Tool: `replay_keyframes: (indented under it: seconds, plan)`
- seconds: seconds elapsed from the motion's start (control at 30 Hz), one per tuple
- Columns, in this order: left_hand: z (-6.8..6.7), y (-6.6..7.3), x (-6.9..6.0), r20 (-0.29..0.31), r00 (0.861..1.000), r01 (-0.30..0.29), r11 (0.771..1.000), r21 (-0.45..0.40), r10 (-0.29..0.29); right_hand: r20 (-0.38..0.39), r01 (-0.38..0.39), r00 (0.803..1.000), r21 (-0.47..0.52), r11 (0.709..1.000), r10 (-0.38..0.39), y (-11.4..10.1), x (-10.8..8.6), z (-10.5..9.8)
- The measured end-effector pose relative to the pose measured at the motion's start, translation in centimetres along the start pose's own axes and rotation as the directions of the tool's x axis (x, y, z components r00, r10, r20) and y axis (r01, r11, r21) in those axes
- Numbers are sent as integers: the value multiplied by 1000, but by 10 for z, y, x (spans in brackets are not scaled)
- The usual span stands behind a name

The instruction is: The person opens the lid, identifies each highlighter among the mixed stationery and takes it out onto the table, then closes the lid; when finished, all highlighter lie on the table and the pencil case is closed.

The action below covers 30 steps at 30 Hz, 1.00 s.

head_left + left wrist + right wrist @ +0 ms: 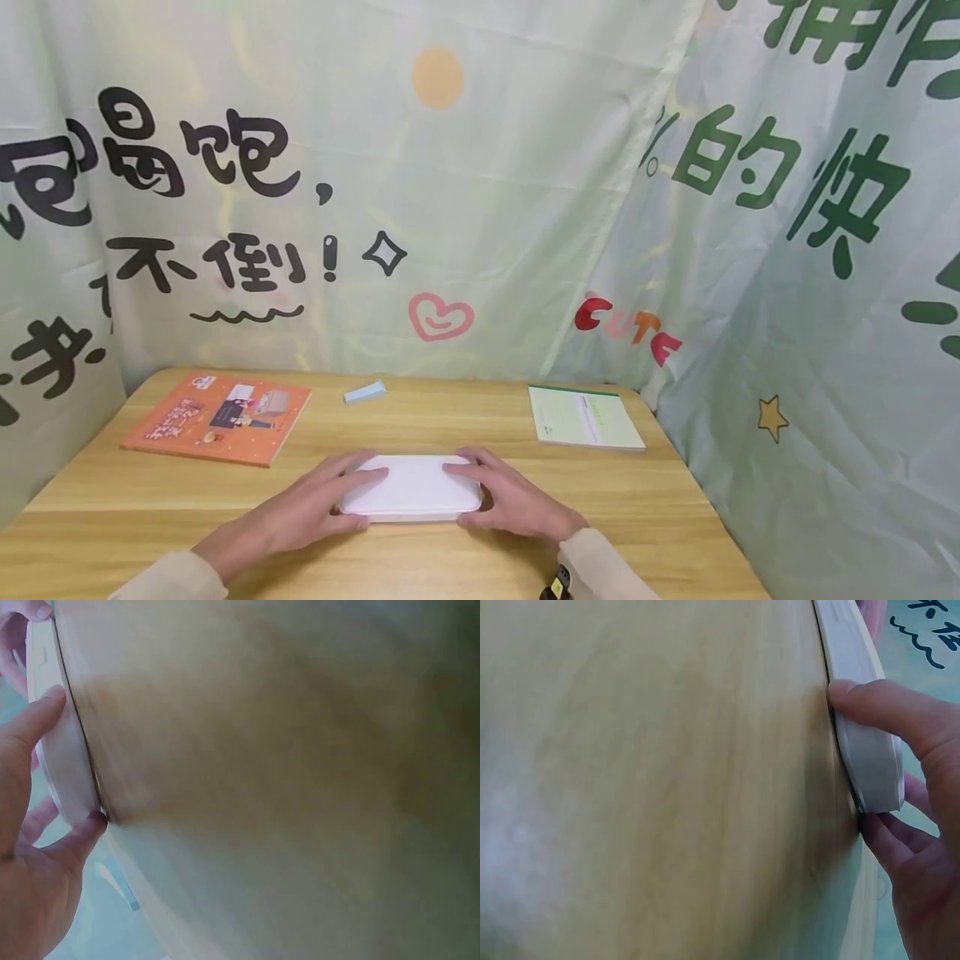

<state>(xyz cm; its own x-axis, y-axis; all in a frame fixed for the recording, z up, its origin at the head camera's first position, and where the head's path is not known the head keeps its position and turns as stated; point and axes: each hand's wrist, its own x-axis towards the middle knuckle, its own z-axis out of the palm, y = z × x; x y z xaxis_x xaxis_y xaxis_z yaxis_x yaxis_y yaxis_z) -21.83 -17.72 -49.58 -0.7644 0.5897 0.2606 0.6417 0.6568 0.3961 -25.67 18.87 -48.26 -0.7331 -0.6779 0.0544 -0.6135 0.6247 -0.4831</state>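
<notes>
A flat white case [412,489] with rounded corners lies on the wooden table, its long side facing me. My left hand [324,502] grips its left end, with a finger on the top and the thumb at the near edge. At the opposite end, my right hand [516,498] holds it the same way. In the left wrist view the side of the case [66,754] shows against the table, fingers round its end. The right wrist view has my thumb pressing the near side of the case [862,742]. What is inside the case is hidden.
An orange book [217,417] lies at the table's back left. Behind the case is a small light-blue block [365,392]. A pale green notebook [585,417] lies at the back right. Printed cloth [495,208] hangs around the table [645,525].
</notes>
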Motion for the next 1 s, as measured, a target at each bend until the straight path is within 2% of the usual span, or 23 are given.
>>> replay_keyframes:
  seconds: [0.1,0.3,0.5,0.63,0.83,1.0]
  plan:
    - [-1,-1,2,-2,1000,-16,1000,12,16,3,8,1000,-20,1000,-8,0,1,-2]
    - [-3,-5,4,32,999,-43,999,29,42,6,14,1000,-52,999,-14,-2,1,-3]
    - [-7,-6,5,47,998,-49,998,43,47,-9,36,999,-52,998,-36,-2,2,0]
    - [-12,-3,8,59,998,-13,1000,-23,14,-10,53,999,-43,998,-53,-1,1,0]
    - [-15,-2,9,68,997,56,992,-115,-49,-12,29,1000,28,999,-29,2,-2,3]
    - [-15,-5,10,1,989,148,976,-161,-150,-49,1,999,139,990,5,4,-3,5]
